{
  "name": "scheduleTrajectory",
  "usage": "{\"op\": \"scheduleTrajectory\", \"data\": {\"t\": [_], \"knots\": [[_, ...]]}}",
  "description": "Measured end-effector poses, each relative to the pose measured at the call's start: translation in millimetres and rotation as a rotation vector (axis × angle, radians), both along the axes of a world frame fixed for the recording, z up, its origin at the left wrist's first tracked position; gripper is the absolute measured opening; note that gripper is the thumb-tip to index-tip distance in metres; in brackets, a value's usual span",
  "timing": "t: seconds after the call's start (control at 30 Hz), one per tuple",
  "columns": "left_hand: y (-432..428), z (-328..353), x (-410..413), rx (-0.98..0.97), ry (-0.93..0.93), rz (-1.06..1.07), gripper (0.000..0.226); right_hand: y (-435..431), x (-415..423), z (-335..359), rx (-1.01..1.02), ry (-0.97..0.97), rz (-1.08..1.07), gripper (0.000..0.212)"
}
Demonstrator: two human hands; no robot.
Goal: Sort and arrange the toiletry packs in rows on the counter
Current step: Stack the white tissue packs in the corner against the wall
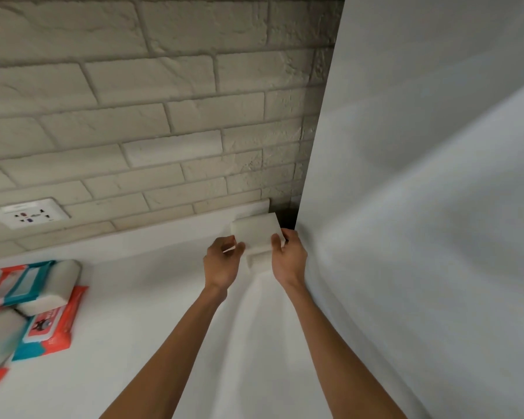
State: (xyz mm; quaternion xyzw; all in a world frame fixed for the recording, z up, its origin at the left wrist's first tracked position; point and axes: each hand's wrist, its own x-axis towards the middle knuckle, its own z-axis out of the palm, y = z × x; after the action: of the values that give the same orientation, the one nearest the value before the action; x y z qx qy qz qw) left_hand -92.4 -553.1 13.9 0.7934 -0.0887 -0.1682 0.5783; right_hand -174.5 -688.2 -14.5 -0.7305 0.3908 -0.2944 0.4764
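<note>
A plain white pack point(256, 229) is pinched at both ends by left hand point(221, 263) & right hand point(289, 257), above the surface point(164, 297). No label readable. Far left of grip, red/teal packs point(40, 297) are blurred, partly cut off.

Counter point(152, 297) smooth matt white; brick wall point(164, 116) rough, painted; wipe packs point(40, 300) glossy plastic film.

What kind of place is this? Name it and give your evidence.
Probably a home kitchen or utility corner: a white counter set against a pale brick-look wall with a wall socket, and a tall white panel, maybe a fridge or cabinet, on the right.
</note>
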Motion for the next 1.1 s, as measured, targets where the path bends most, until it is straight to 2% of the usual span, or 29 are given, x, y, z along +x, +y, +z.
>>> {"op": "scheduleTrajectory", "data": {"t": [0.1,0.37,1.1], "knots": [[-15.0,-3.3,13.8,0.008,0.025,0.003,0.042,-13.9,14.0,-2.8,-0.013,0.045,0.017,0.025],[-45.5,-8.8,42.6,-0.001,0.063,0.037,0.042,-43.5,46.2,-4.8,-0.020,0.169,0.092,0.043],[-58.7,-37.9,61.0,0.048,0.091,0.025,0.046,-59.2,69.3,-29.5,-0.028,0.249,0.194,0.047]]}}
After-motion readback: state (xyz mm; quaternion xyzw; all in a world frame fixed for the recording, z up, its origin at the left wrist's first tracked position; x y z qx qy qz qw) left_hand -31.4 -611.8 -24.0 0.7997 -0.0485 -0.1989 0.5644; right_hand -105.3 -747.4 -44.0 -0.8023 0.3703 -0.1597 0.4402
